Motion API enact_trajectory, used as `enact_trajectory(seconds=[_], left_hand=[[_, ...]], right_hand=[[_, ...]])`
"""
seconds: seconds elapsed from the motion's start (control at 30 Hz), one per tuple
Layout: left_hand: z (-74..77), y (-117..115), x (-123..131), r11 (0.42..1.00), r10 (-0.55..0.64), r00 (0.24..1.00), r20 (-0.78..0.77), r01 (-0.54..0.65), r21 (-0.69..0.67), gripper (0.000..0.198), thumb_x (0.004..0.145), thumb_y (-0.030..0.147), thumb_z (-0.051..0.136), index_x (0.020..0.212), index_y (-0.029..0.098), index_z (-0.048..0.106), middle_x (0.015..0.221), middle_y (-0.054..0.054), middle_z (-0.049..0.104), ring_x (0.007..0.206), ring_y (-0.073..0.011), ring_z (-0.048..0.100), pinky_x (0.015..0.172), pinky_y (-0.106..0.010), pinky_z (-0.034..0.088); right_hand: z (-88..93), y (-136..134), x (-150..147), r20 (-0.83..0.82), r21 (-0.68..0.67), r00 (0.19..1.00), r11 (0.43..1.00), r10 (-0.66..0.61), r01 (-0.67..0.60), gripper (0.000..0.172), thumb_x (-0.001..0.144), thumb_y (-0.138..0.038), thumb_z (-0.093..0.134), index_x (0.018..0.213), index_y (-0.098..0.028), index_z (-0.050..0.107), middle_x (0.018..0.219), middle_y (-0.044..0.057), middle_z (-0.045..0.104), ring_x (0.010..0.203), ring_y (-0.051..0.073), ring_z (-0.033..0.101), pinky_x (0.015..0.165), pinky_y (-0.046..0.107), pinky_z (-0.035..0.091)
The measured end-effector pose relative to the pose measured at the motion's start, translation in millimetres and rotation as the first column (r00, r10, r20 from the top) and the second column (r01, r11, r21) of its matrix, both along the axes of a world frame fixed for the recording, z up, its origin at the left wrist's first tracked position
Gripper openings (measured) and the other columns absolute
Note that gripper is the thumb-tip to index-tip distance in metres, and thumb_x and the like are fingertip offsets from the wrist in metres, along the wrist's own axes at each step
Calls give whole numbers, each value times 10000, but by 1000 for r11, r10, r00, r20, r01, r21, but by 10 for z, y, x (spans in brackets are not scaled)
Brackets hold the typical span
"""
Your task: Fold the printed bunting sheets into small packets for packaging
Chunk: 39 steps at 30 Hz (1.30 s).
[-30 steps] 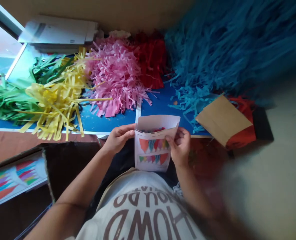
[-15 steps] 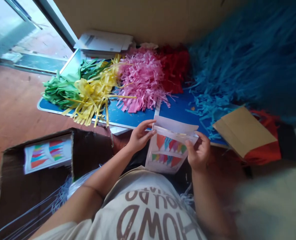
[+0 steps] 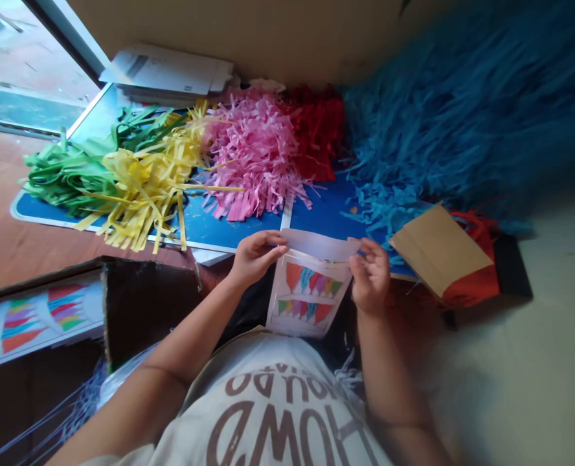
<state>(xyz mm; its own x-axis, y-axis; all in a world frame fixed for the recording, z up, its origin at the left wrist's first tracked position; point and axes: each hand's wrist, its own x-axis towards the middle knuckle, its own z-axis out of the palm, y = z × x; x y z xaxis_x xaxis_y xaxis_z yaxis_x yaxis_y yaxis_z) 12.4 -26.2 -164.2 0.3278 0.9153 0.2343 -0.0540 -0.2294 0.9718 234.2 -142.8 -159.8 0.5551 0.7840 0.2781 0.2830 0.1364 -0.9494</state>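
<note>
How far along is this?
Looks done: paper fringe sorted by colour, green, yellow, pink, red and blue, on a blue board. In hand: the left hand and right hand hold open a white packet printed with bunting. Left: the fringe heaps remain large, and a stack of white sheets lies beyond them.

From the head — looking forward, down.

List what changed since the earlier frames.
The bunting packet has closed up: its coloured contents no longer show at the top opening. Left hand and right hand still grip its upper edge. The paper fringe piles stayed on the blue board.
</note>
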Motion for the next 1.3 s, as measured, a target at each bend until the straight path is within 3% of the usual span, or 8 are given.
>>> enact_trajectory(seconds=[0.1,0.27,0.53,0.63,0.8,0.97,1.07,1.3], left_hand=[[-13,14,44,998,-8,996,87,13,-62,308,743,440,860,789,169,721,874,-71,738,828,-174,701,730,-262,567],[17,58,45,966,-125,979,163,157,-206,612,716,386,895,1259,230,659,964,-45,747,885,-164,720,760,-232,583],[76,73,17,944,-228,970,85,242,-226,412,781,370,845,1150,199,779,1092,-100,795,963,-204,748,858,-295,607],[81,79,7,944,-211,974,78,224,-241,405,776,371,850,1137,200,785,1078,-99,801,951,-215,756,871,-322,612],[95,115,0,952,-202,972,121,224,-209,266,755,340,871,972,197,812,993,-93,807,911,-205,758,844,-309,605],[132,72,28,976,-200,973,112,209,-69,229,762,402,855,804,185,795,944,-113,801,909,-218,756,773,-304,606],[195,28,38,980,-176,980,97,184,-75,264,726,418,877,767,178,776,920,-110,801,892,-226,756,693,-284,598],[474,-7,-51,937,-313,944,-101,289,-194,360,821,433,796,1041,148,795,1039,-130,798,890,-220,747,746,-281,600]], right_hand=[[-12,4,51,-75,-70,997,997,22,-27,669,846,-474,690,1453,-298,472,1080,62,675,836,189,640,760,343,532],[12,51,150,-142,-139,985,984,95,-115,508,822,-475,715,1281,-266,654,1037,39,673,848,186,631,807,347,537],[65,239,263,-232,-270,971,956,52,-116,345,678,-394,825,920,-223,650,856,12,705,765,181,667,698,318,565],[144,265,336,-159,-324,975,925,155,-200,324,709,-359,812,985,-226,707,933,24,752,768,185,685,714,339,577],[304,198,340,-92,-241,913,881,397,-407,197,856,-423,724,938,-263,804,1075,49,796,1049,237,725,964,421,566],[343,128,245,-113,-241,945,914,307,-326,229,854,-472,744,889,-254,805,1062,55,804,1010,239,742,898,399,592],[409,126,244,-72,-329,939,881,335,-340,274,790,-467,800,965,-255,810,1017,54,813,965,244,749,890,401,593],[585,128,286,-33,-416,907,819,421,-395,345,775,-507,799,1003,-249,817,1018,71,812,958,263,750,887,423,594]])
